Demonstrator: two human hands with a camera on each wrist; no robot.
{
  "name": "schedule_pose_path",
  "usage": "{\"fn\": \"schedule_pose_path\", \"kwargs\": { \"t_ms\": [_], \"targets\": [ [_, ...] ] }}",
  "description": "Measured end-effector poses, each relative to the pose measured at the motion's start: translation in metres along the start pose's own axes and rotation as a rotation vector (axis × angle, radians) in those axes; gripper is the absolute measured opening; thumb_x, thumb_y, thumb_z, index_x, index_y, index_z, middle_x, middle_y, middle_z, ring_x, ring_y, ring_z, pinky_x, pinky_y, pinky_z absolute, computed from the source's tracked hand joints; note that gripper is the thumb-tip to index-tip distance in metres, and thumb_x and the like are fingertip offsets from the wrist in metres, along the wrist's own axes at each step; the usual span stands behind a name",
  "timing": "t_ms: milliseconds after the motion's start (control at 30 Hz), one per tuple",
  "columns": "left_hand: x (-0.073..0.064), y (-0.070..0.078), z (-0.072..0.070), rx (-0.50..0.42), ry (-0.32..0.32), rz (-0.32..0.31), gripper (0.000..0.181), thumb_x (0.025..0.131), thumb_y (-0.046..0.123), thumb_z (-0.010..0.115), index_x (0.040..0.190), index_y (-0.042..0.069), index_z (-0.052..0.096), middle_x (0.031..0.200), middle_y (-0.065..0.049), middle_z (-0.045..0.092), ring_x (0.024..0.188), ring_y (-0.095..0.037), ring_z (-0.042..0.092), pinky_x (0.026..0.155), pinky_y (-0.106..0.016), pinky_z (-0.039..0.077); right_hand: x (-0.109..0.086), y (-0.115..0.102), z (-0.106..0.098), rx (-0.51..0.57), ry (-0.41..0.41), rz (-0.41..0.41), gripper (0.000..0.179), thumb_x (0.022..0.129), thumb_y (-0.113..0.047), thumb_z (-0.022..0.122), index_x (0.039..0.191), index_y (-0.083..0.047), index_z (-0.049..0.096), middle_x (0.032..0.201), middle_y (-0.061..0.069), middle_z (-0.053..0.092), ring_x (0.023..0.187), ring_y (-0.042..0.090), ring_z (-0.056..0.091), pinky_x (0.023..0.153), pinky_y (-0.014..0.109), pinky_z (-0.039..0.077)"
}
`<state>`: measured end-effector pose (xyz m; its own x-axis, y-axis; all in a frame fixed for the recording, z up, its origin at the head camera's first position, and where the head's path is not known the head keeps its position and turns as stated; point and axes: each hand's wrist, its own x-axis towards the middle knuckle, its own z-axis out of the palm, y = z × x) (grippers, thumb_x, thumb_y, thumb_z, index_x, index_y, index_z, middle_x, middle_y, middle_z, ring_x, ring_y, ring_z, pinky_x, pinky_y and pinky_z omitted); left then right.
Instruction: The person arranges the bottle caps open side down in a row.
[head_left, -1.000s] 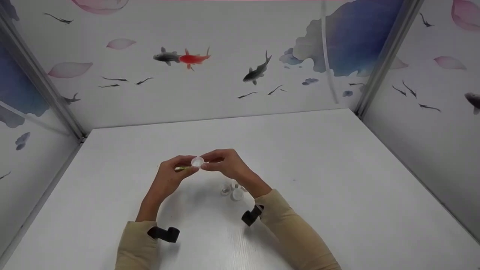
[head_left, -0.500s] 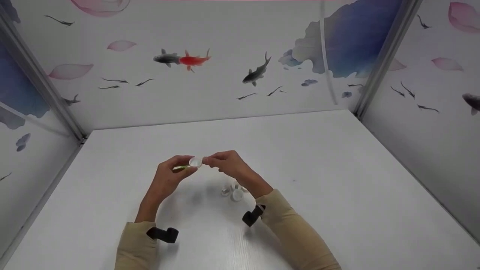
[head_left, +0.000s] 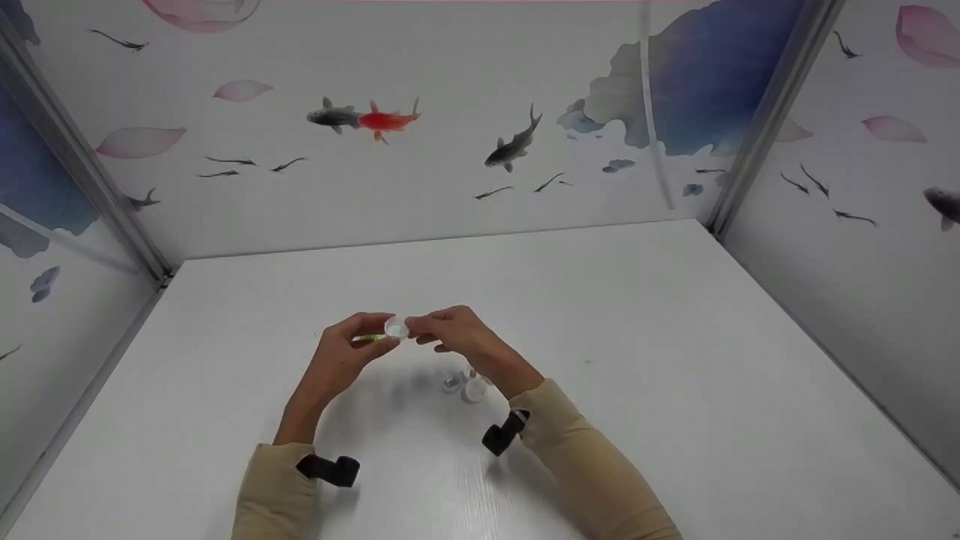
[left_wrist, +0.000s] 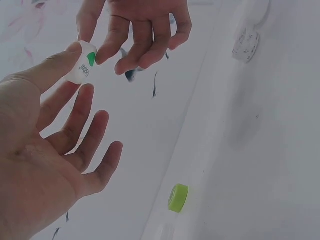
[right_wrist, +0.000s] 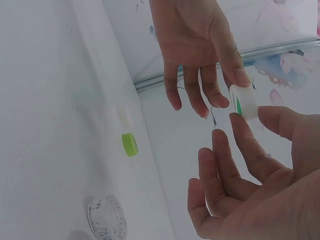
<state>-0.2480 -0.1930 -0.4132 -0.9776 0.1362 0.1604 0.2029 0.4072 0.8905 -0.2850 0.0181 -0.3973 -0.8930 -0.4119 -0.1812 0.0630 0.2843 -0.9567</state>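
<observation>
My left hand (head_left: 341,356) pinches a small white bottle cap (head_left: 396,328) between thumb and fingertips, above the table. In the left wrist view the cap (left_wrist: 82,62) carries a green mark and small lettering. Across from it, my right hand (head_left: 457,330) holds the cap's right edge with thumb and index finger, as the right wrist view shows. Its other fingers stay apart from the cap, loosely bent. A green cap (left_wrist: 178,198) stands on the table beyond the left hand; only a green sliver of it shows in the head view.
Near my right wrist, a clear round piece with dark markings (head_left: 451,382) lies beside a white cap (head_left: 474,389) on the white table (head_left: 637,360). Part of that cluster is hidden by the right arm. Printed panels (head_left: 450,187) enclose the table at the back and sides.
The right fingers have drawn from the cap's top and front to its right edge, bunching closer together. The left hand keeps its hold, and the cap has shifted only slightly.
</observation>
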Motion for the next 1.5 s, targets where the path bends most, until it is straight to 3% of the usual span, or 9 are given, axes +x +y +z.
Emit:
{"fn": "schedule_pose_path", "kwargs": {
  "t_ms": [267,433,600,800,1000,1167,1500],
  "targets": [
    [-0.001,0.004,0.0,-0.004,0.03,-0.045,0.043,0.094,0.033,0.071,0.131,0.013,0.065,0.121,-0.011,0.068,0.113,-0.023,0.063,0.101,-0.039,0.054,0.003,0.0,0.001,0.021,0.039,0.013,0.034,0.093,-0.043,0.069,0.111,-0.015,0.075,0.116,-0.001,0.073,0.112,0.016,0.067,0.105,0.039,0.052],
    [-0.001,0.008,-0.002,-0.126,0.034,-0.13,0.045,0.096,0.039,0.067,0.129,0.009,0.066,0.123,-0.011,0.068,0.11,-0.022,0.066,0.097,-0.031,0.056,0.002,-0.001,0.0,0.026,0.047,-0.006,0.033,0.093,-0.041,0.069,0.11,-0.014,0.076,0.117,0.0,0.072,0.114,0.017,0.067,0.107,0.042,0.05],
    [0.0,0.01,-0.002,-0.203,0.03,-0.218,0.052,0.094,0.044,0.068,0.129,0.005,0.065,0.12,-0.013,0.069,0.108,-0.024,0.07,0.096,-0.034,0.058,0.002,-0.001,-0.002,0.034,0.045,-0.026,0.032,0.093,-0.038,0.069,0.11,-0.012,0.076,0.118,0.002,0.072,0.115,0.018,0.067,0.107,0.043,0.05],
    [0.0,0.01,0.0,-0.214,-0.003,-0.249,0.054,0.094,0.042,0.068,0.13,0.003,0.063,0.12,-0.016,0.069,0.108,-0.023,0.071,0.096,-0.037,0.058,0.003,0.0,-0.002,0.03,0.049,-0.015,0.03,0.092,-0.039,0.07,0.108,-0.015,0.076,0.117,0.0,0.073,0.115,0.016,0.067,0.106,0.04,0.051],
    [-0.001,0.011,0.001,-0.21,0.007,-0.302,0.055,0.096,0.046,0.065,0.127,0.001,0.065,0.117,-0.017,0.069,0.101,-0.021,0.072,0.092,-0.036,0.06,0.002,0.0,-0.003,-0.001,0.054,-0.038,0.029,0.092,-0.039,0.069,0.109,-0.016,0.076,0.117,-0.001,0.072,0.114,0.016,0.066,0.104,0.038,0.052],
    [-0.003,0.01,0.0,-0.2,-0.043,-0.375,0.063,0.096,0.057,0.059,0.122,-0.001,0.067,0.114,-0.016,0.069,0.095,-0.02,0.074,0.086,-0.033,0.061,0.001,0.0,-0.002,-0.043,0.052,-0.05,0.028,0.092,-0.04,0.07,0.107,-0.017,0.077,0.115,-0.002,0.073,0.114,0.018,0.064,0.104,0.039,0.051],
    [-0.004,0.008,0.001,-0.288,-0.094,-0.417,0.072,0.094,0.063,0.056,0.125,-0.001,0.064,0.11,-0.012,0.067,0.099,-0.023,0.074,0.085,-0.035,0.062,0.0,0.002,-0.001,-0.101,0.042,-0.09,0.025,0.092,-0.04,0.071,0.106,-0.021,0.078,0.115,-0.005,0.073,0.116,0.018,0.061,0.106,0.047,0.048]
  ]
}}
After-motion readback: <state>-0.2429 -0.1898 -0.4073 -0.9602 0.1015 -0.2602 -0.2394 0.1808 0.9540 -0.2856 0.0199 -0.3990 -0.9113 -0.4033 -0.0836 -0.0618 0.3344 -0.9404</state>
